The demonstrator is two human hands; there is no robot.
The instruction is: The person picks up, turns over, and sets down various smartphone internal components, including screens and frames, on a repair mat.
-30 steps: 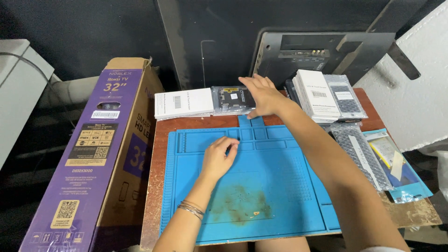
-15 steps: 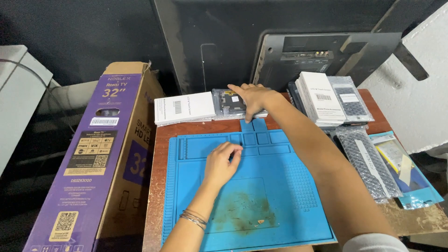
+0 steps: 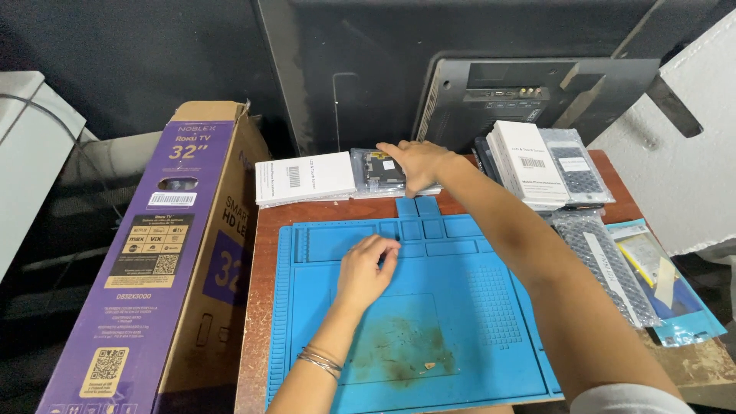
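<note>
In the head view, one blue work mat [image 3: 460,307] is seen laid flat on the reddish desk [image 3: 264,230]; the left hand [image 3: 366,268] is rested palm down on the mat's upper part, its grip loosely curled and holding nothing; thin bracelets [image 3: 320,360] are worn at that wrist. The right hand [image 3: 418,165] is stretched past the mat's far edge and laid over one clear-wrapped dark package [image 3: 376,170]; whether the grip is closed on it cannot be told. One white box [image 3: 305,178] is placed just beside that package, to its left. At the desk's right, one white box [image 3: 527,162] and one bubble-wrapped pack [image 3: 576,165] are stacked; two further bags [image 3: 652,284] are laid nearer. One purple television carton [image 3: 161,253] is stood against the desk's left edge.
</note>
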